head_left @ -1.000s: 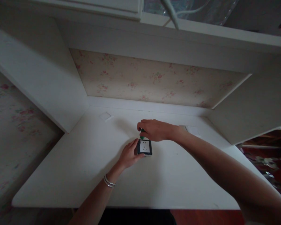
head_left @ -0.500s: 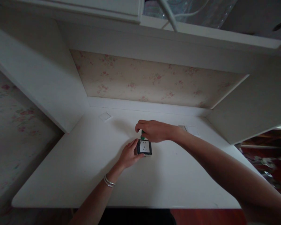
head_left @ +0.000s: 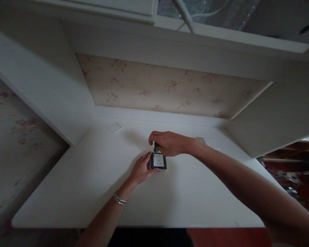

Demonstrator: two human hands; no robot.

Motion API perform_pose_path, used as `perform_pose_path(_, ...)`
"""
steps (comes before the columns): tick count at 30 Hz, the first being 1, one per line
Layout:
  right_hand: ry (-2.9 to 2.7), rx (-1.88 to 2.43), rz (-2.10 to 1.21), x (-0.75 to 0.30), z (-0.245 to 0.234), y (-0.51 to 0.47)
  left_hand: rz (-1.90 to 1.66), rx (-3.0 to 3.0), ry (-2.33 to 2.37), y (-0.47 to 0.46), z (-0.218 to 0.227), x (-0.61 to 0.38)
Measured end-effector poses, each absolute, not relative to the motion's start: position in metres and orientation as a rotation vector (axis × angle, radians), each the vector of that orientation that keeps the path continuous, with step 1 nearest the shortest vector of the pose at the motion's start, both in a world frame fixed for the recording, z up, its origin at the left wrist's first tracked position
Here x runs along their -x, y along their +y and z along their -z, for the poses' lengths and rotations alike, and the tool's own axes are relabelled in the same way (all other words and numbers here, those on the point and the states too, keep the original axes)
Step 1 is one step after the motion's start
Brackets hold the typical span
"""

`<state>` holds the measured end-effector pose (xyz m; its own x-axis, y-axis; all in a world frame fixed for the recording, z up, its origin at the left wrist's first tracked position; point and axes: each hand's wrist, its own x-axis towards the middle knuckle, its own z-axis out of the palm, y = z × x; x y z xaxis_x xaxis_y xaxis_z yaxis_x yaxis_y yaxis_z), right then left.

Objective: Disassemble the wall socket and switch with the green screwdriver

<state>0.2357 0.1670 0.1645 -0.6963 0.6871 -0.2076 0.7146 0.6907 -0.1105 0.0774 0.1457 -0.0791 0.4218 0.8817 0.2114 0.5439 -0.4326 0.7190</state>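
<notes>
A wall socket (head_left: pixel 158 160) with a white face and a dark surround rests on the white desk. My left hand (head_left: pixel 142 168) grips it from the left, with fingers at its far left corner and the thumb along its near edge. Above it, my right hand (head_left: pixel 168 142) is closed round the green handle of a screwdriver (head_left: pixel 156 147). The shaft points down at the socket's upper left part; the tip is too small to make out.
The white desk (head_left: pixel 193 192) is bounded by side panels and a flowered back wall (head_left: pixel 157 85). One flat white square frame (head_left: pixel 115 128) lies at the back left. A pale flat piece (head_left: pixel 201 140) lies partly behind my right forearm. Overhead is a shelf (head_left: pixel 234 36) with a hanging white cable (head_left: pixel 184 15).
Both hands, the screwdriver and the socket keep nearly the same places. The whole view has shifted very slightly.
</notes>
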Motion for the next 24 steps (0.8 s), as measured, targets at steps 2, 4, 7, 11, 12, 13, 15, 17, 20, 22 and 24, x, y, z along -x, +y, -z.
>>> perform_pose_path(2,2.703,-1.257,0.184,-0.233,-0.162,0.166,-0.792,-2.121,1.196,0.146,0.077,-0.078)
perform_pose_path(4,2.661,-1.385,0.051,-0.231,-0.157,0.166,-0.800,-2.116,1.179,0.145,0.075,-0.079)
perform_pose_path(7,2.699,-1.334,0.012,-0.230,-0.154,0.167,-0.826,-2.098,1.157,0.145,0.072,-0.079)
perform_pose_path(11,2.754,-1.167,0.205,-0.233,-0.160,0.165,-0.829,-2.093,1.176,0.145,0.072,-0.080)
perform_pose_path(12,2.743,-1.194,0.205,-0.233,-0.160,0.164,-0.825,-2.093,1.180,0.145,0.072,-0.079)
perform_pose_path(13,2.726,-1.245,0.178,-0.232,-0.160,0.164,-0.821,-2.095,1.178,0.145,0.072,-0.079)
perform_pose_path(15,2.687,-1.368,0.080,-0.231,-0.157,0.164,-0.819,-2.098,1.172,0.145,0.073,-0.079)
perform_pose_path(17,2.670,-1.418,0.008,-0.231,-0.154,0.165,-0.824,-2.102,1.174,0.145,0.074,-0.078)
perform_pose_path(20,2.761,-1.248,0.118,-0.232,-0.154,0.166,-0.831,-2.105,1.183,0.146,0.077,-0.078)
perform_pose_path(22,2.820,-1.113,0.248,-0.233,-0.157,0.166,-0.832,-2.099,1.185,0.146,0.079,-0.078)
perform_pose_path(24,2.822,-1.131,0.263,-0.233,-0.157,0.165,-0.826,-2.090,1.186,0.146,0.079,-0.078)
